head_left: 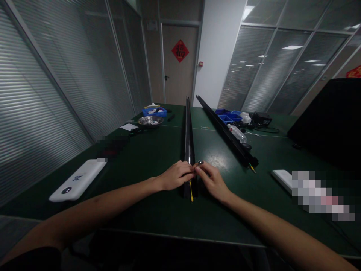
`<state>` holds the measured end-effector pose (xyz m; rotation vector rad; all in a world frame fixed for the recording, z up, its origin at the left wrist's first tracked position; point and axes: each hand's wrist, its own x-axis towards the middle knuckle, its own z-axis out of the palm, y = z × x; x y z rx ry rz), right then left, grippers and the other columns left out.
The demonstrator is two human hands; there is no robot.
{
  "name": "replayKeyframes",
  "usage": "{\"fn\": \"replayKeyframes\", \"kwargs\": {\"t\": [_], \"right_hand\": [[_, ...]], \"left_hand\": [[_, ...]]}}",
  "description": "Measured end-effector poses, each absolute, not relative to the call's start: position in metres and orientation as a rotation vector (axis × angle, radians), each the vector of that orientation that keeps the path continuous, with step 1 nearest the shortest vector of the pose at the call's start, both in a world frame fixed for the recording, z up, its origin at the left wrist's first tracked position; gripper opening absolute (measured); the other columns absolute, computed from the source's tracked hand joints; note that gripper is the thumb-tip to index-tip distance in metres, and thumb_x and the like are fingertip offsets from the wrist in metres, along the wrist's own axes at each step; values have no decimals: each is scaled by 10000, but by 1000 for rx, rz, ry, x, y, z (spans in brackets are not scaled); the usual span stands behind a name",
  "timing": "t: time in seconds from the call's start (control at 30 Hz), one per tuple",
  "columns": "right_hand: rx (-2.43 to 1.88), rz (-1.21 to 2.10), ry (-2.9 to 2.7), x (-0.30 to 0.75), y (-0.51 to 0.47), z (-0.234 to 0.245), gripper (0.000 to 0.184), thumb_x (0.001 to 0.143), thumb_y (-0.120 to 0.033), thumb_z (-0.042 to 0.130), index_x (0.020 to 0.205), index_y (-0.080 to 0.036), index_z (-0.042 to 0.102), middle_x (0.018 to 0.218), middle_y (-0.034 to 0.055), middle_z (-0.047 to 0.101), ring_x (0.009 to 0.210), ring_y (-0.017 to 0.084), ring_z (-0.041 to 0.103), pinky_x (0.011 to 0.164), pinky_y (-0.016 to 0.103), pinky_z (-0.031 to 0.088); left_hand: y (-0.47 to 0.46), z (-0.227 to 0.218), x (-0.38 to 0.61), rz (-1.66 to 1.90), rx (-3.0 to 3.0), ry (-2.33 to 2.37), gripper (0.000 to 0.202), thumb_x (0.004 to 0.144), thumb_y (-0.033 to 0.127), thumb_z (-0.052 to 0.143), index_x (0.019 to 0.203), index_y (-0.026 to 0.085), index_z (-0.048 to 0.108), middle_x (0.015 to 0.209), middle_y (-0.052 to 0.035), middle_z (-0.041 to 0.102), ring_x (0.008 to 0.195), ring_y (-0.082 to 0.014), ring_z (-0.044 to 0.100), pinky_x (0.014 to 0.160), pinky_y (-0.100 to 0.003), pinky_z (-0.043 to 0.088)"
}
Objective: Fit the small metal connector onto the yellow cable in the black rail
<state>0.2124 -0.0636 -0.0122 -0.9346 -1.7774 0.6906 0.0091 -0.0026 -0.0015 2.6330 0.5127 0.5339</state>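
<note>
A long black channel-shaped rail point(187, 131) runs away from me down the middle of the green table. Over its near end, my left hand point(177, 175) and my right hand point(213, 181) meet at the fingertips. The left fingers are closed against the rail; what they grip is too small and hidden to name. Thumb and index of the right hand are pinched together, with a small shiny round metal piece point(200, 163) at the index finger. A yellow wire point(191, 192) hangs out of the rail's near end below the hands.
On the right lies a second black rail point(225, 130) with a yellow wire end, beside a plastic bottle point(237, 133) and blue bins point(229, 117). A metal bowl point(150, 120) and a blue tray point(155, 112) stand back left. White devices point(79, 180) flank both sides.
</note>
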Motion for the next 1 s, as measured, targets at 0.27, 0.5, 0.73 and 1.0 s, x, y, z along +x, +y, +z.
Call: {"fn": "replayKeyframes", "kwargs": {"t": [0.27,0.5,0.73,1.0], "right_hand": [[-887,739,-1786,214,-62,-12,292,1043,-393,506,906,-194,671,910,45,643,860,195,613,800,309,483],[-852,778,-1765,215,-60,-15,271,1047,-355,507,885,-201,660,905,38,636,867,195,622,816,311,490],[-882,763,-1764,213,-62,-13,274,1045,-364,507,909,-196,676,919,45,642,872,197,619,815,316,487],[-912,733,-1747,213,-63,-15,273,1043,-374,510,903,-194,660,929,46,658,852,189,610,791,313,485]], "left_hand": [[-1,-4,10,518,2641,520,254,1077,332,424,1045,183,626,1028,-53,654,992,-223,588,920,-356,388],[-2,-2,9,504,2632,527,269,1076,357,426,1011,184,622,1003,-52,654,968,-222,586,896,-351,398],[-2,-3,9,516,2632,520,251,1074,331,433,1035,178,628,1013,-56,654,974,-224,589,904,-353,396],[-3,1,9,506,2637,524,260,1080,318,411,1071,188,636,1040,-57,661,999,-225,587,906,-353,393]]}}
